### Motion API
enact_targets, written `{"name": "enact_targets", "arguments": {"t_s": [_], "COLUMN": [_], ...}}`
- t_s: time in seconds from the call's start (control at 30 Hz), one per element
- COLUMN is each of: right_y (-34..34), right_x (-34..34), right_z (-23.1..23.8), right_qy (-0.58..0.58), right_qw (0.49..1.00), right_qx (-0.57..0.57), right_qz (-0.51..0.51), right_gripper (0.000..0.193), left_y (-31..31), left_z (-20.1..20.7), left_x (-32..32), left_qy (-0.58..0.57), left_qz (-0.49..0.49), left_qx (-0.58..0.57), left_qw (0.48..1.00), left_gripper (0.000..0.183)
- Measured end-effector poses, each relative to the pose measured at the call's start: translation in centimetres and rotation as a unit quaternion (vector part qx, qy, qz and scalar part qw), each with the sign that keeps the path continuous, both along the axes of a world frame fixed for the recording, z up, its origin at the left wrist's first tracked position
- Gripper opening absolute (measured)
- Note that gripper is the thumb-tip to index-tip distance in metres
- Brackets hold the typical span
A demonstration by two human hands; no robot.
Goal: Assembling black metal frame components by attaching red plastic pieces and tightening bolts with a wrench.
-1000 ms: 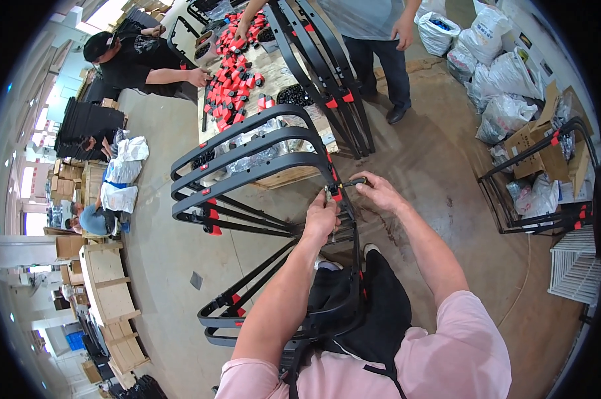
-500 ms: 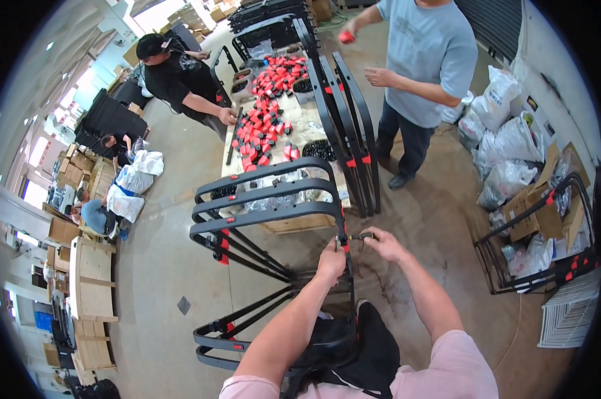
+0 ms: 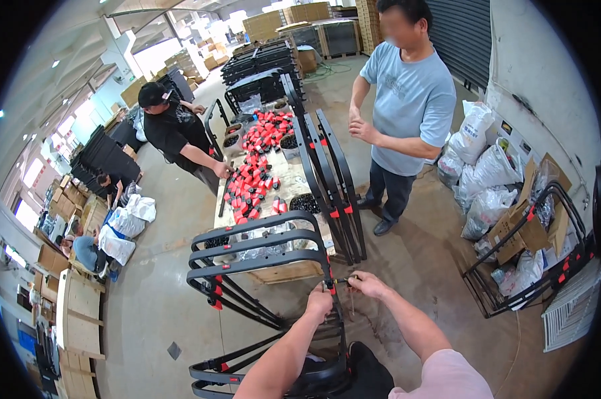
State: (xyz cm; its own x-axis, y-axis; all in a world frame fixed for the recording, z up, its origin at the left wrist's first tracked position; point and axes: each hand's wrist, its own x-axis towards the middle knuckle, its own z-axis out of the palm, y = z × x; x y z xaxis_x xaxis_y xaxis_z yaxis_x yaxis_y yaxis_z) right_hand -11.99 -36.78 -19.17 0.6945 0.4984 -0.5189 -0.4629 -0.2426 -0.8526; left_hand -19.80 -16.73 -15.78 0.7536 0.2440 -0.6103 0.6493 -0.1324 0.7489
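**Black tubular frames, hand tool at the right upright**

Item one: black tubular frames (image 3: 260,262), at least three side by side, located between the wearer and the near end of a wooden table (image 3: 291,175). Upper rails parallel, corners rounded, long axis running left to right; the right uprights descend toward the near side. Small red inserts along the rails.

Item two: slim hand tool (image 3: 342,280), long axis left to right, tip pointing left against the right upright.

Left hand (image 3: 319,300): fingers curled in at that upright; whether they pinch a small part there cannot be told. Right hand (image 3: 370,284): grasping the tool's handle end, just right of the frames.

Markings: a white sack (image 3: 474,126), far right, bears blue printing; the pale blue shirt (image 3: 410,106) of a far-right co-worker carries a chest print (faint, too small to make out).

Also present: red-and-black parts (image 3: 252,177), heaped on the table; a co-worker in black (image 3: 180,126), left of the table, one hand at its edge.
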Motion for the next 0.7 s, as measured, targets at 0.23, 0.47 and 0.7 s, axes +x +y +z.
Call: {"name": "enact_targets", "arguments": {"t_s": [0.23,0.47,0.7], "right_y": [-0.3,3.2,1.7], "right_x": [-0.3,-1.9,-1.3], "right_z": [-3.4,-0.6,-0.4], "right_qy": [-0.185,0.060,0.017], "right_qw": [0.982,0.986,0.996], "right_qx": [-0.040,0.009,-0.015], "right_qz": [0.022,-0.157,-0.082], "right_gripper": [0.027,0.043,0.040], "left_y": [-0.6,-2.3,-2.0], "left_z": [0.2,-1.1,-1.6], "left_x": [0.9,-3.0,-3.2], "left_qy": [0.046,-0.102,-0.119], "left_qz": [-0.046,-0.066,-0.061], "left_qx": [0.050,0.245,0.207], "left_qw": [0.997,0.962,0.969], "left_gripper": [0.033,0.061,0.062]}}
